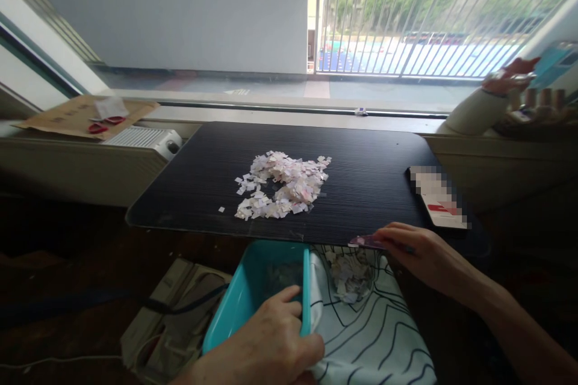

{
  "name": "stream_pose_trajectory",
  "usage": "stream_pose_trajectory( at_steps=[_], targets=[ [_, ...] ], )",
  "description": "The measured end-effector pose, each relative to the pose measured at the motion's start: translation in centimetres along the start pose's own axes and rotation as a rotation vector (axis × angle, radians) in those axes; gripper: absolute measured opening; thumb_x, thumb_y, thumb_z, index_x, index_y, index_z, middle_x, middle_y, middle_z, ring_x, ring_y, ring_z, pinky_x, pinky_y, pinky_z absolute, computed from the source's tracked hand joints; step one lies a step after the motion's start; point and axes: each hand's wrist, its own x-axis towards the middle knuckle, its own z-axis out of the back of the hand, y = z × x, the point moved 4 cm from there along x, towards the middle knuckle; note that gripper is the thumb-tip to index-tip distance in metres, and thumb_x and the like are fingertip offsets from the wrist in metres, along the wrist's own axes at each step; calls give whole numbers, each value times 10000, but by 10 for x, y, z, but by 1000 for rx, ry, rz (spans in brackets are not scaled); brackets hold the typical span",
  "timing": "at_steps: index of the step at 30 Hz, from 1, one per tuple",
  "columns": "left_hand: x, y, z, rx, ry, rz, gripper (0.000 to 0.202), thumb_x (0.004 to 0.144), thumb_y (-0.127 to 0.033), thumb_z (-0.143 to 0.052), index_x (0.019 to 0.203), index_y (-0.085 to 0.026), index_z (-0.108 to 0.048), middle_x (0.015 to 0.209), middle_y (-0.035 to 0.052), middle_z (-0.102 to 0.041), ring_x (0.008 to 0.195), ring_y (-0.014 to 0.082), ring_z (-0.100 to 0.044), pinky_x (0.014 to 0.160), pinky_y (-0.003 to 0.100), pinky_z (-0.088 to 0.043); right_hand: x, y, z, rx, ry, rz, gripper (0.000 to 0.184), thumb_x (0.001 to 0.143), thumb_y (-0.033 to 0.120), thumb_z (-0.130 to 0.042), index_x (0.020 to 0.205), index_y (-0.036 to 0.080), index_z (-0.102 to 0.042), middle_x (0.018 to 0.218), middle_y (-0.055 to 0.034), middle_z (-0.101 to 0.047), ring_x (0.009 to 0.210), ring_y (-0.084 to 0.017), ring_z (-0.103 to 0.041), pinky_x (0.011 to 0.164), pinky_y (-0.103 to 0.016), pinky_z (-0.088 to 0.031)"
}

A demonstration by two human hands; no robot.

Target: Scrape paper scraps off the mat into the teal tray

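My left hand (275, 334) grips the right-hand rim of a teal plastic bin (235, 307), fingers on its inner side and thumb outside. Part of the bin's inside is in shadow. At the table's near edge, my right hand (413, 246) is closed on a thin, purplish see-through strip (366, 242) with a few paper bits on it. Below the strip, a clear container of paper scraps (352, 274) rests on a pale cloth with black wavy lines (374, 337). A loose pile of small cut paper pieces (293, 183) lies on the dark table (180, 192).
A phone (440, 198) lies at the table's right side. At the left, red-handled scissors (106, 124) lie on a brown envelope (67, 115), beside a white ridged device (144, 139). A pale appliance (176, 313) stands on the floor left of the bin. Behind the table is a window.
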Motion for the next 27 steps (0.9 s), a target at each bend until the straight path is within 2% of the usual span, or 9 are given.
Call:
stream_pose_trajectory(
  at_steps=[4, 9, 10, 15, 17, 20, 24, 27],
  targets=[
    [6, 2, 1, -6, 18, 0, 237, 767, -226, -803, 805, -195, -571, 804, -34, -657, 847, 165, -628, 1094, 394, -294, -6, -3, 8, -53, -89, -61, 250, 967, 302, -467, 1048, 209, -685, 987, -64, -703, 835, -189, -652, 724, -293, -507],
    [3, 4, -1, -21, 13, -9, 255, 749, -221, -811, 787, -192, -561, 789, -35, -653, 834, 170, -627, 1082, 390, -302, -10, 13, 5, -14, 119, -54, 257, 971, 297, -460, 992, 237, -710, 889, -38, -703, 753, -169, -646, 654, -268, -494],
    [1, 4, -1, -23, 12, -8, 262, 748, -221, -813, 779, -190, -555, 778, -38, -648, 828, 167, -625, 1081, 386, -301, -9, 17, 6, -8, 127, -54, 252, 970, 299, -464, 989, 244, -710, 879, -31, -702, 744, -163, -644, 648, -261, -490],
    [-2, 3, 2, 28, 37, -22, 267, 777, -260, -801, 787, -191, -543, 778, -36, -642, 845, 175, -626, 1059, 388, -324, 13, 19, 16, -83, -79, -67, 216, 949, 311, -487, 1005, 222, -676, 928, -37, -710, 767, -169, -649, 668, -261, -487],
    [-2, 3, 1, 36, 60, -29, 264, 791, -265, -787, 782, -188, -535, 783, -32, -644, 845, 177, -628, 1053, 389, -330, 22, 15, 15, -110, -110, -71, 211, 942, 306, -486, 983, 219, -674, 927, -40, -715, 763, -172, -656, 665, -264, -489],
    [-2, 6, -1, 24, 63, -23, 251, 813, -241, -763, 771, -183, -522, 775, -33, -642, 827, 167, -627, 1056, 390, -327, 23, 7, 12, -106, -61, -86, 225, 948, 301, -467, 970, 221, -675, 927, -40, -719, 768, -173, -664, 670, -265, -503],
    [-1, 9, -2, -11, 28, -22, 272, 787, -233, -792, 776, -189, -524, 797, -34, -654, 856, 172, -628, 1078, 402, -304, 5, 1, 7, -18, 89, -141, 238, 960, 344, -457, 986, 234, -666, 937, -35, -724, 776, -172, -668, 678, -256, -528],
    [0, 9, -2, -19, 13, -28, 308, 745, -234, -831, 783, -196, -528, 777, -42, -644, 849, 171, -625, 1092, 403, -287, -3, 0, 9, -4, 90, -181, 235, 958, 360, -465, 1003, 236, -660, 950, -38, -722, 786, -177, -665, 684, -262, -530]
  ],
)
